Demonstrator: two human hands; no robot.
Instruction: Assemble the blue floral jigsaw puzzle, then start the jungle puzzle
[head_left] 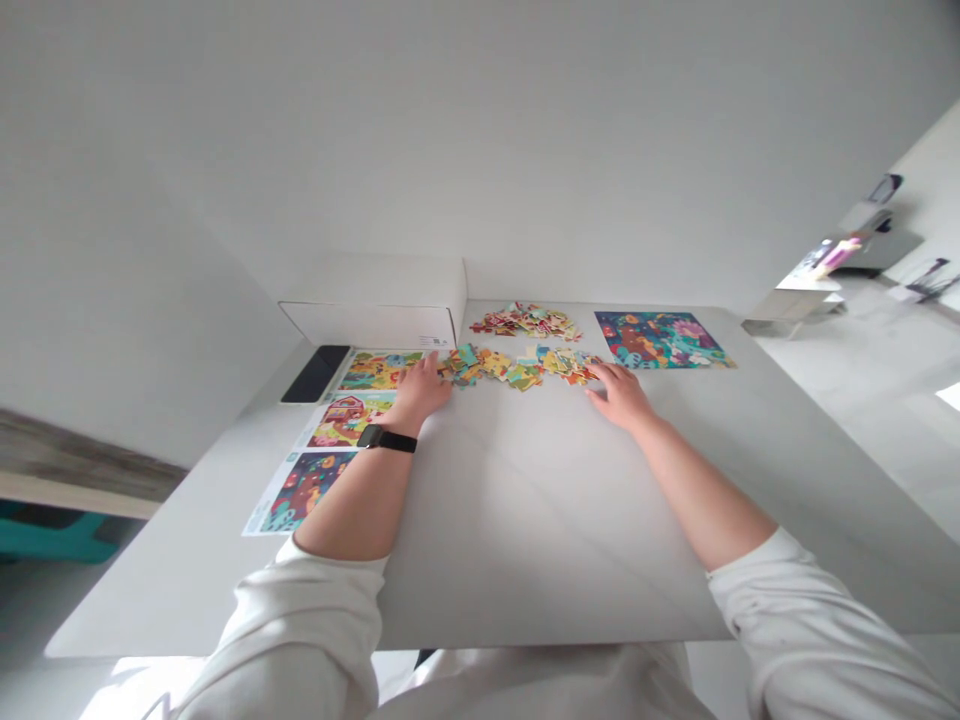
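Head view: my left hand (424, 390) lies palm-down with its fingers loosely spread, the tips on one end of a low, straggling row of small multicoloured cardboard jigsaw pieces (517, 367) at 12 o'clock. My right hand (619, 395) sits at about 1 o'clock with its fingers fanned, the tips at the row's other end. Neither hand seems to pinch anything, though a small piece under the fingers would be hard to rule out. These pieces overlap, so lifting one by its edge should disturb its neighbours less than pushing it.

Just behind the row lies a heap of red-and-cream cardboard pieces (525, 322). A square blue-and-teal printed picture (660, 340) lies flat at 1 o'clock. At 11 o'clock, a white cardboard box (373, 310) sits beside a black glossy phone (315, 373). A long paper sheet printed with colourful pictures (322, 440) runs toward 10 o'clock, close under my left wrist and its black strap watch (386, 438), so that arm could snag it.
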